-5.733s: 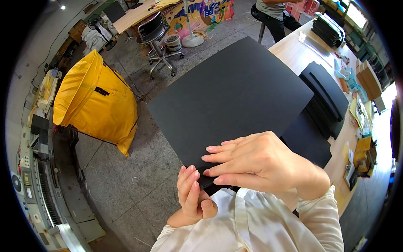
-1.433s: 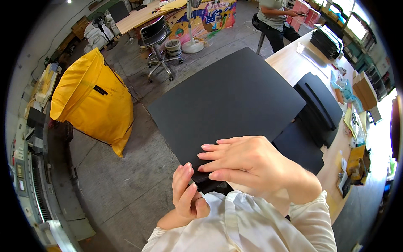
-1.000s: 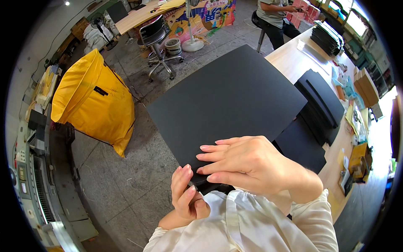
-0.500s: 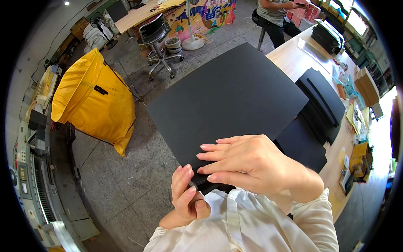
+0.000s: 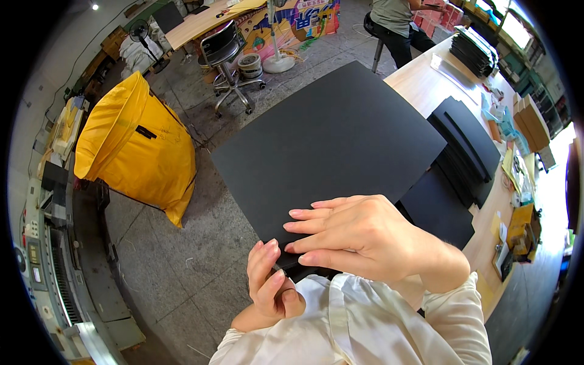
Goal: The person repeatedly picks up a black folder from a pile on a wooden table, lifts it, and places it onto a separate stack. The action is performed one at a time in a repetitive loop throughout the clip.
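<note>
1. A large black sheet (image 5: 328,152) is being held up in front of the person, over the floor (image 5: 176,267) and just left of a long wooden table (image 5: 426,91); it is lying nearly flat, tilted a little, with one corner pointing away toward the top of the view and the opposite corner pointing back at the person's chest; its long axis is running from lower left to upper right.
2. The right hand (image 5: 359,234) is lying palm down on the near corner of the sheet, fingers (image 5: 310,214) stretched out flat toward the left and pressing on the surface; the hand is opened wide, not curled around anything.
3. The left hand (image 5: 274,286) is pinching the very near corner of the sheet from below and the left, fingers bent close together around the edge; how much of the edge is inside the grip is hidden.
4. The sheet's left edge is hanging free over bare floor, with open room between it and a big yellow bag (image 5: 134,146); the far corner is reaching toward an office chair (image 5: 228,58) without touching it.
5. The right edge is overlapping, in the view, a stack of black sheets (image 5: 468,152) lying on the table; whether they are touching cannot be told; another person (image 5: 395,21) is sitting well beyond the far end.
</note>
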`<state>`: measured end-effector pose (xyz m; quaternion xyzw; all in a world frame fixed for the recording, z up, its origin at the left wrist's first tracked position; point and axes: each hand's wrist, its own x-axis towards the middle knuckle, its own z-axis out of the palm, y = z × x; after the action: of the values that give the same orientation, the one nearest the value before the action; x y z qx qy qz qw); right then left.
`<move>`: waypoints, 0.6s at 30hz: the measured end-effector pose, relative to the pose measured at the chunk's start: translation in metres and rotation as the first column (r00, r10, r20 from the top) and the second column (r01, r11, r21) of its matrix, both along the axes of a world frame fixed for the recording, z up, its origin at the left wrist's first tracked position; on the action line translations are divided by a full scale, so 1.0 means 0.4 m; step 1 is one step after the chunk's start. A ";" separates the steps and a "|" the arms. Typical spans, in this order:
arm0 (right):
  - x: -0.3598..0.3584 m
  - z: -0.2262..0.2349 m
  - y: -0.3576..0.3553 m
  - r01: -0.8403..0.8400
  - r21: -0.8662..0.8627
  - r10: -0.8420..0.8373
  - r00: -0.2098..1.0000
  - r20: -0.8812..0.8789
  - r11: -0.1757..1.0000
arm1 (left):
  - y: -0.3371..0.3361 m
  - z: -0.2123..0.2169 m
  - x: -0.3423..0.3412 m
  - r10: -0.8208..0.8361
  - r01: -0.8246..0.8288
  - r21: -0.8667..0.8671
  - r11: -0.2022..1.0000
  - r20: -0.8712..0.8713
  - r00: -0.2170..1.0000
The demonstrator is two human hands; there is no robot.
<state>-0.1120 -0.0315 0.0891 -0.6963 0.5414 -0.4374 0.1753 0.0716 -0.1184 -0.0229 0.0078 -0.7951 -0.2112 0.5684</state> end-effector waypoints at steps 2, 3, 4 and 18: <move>0.000 0.000 0.000 0.002 -0.002 -0.002 1.000 0.000 1.000 | -0.001 0.001 0.000 -0.002 0.002 -0.001 1.000 0.003 1.000; 0.000 0.000 0.000 0.001 0.004 -0.001 1.000 -0.004 1.000 | -0.001 0.001 0.001 -0.002 0.002 -0.002 1.000 0.005 1.000; 0.000 -0.001 0.001 0.001 0.009 -0.001 1.000 -0.008 1.000 | -0.001 0.001 0.001 -0.002 0.002 -0.003 1.000 0.006 1.000; 0.000 0.003 0.000 0.000 -0.001 0.000 1.000 -0.014 1.000 | -0.001 -0.004 -0.002 -0.011 0.011 0.003 1.000 -0.020 1.000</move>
<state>-0.1121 -0.0315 0.0904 -0.6992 0.5424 -0.4331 0.1710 0.0707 -0.1189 -0.0245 0.0022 -0.7891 -0.2159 0.5750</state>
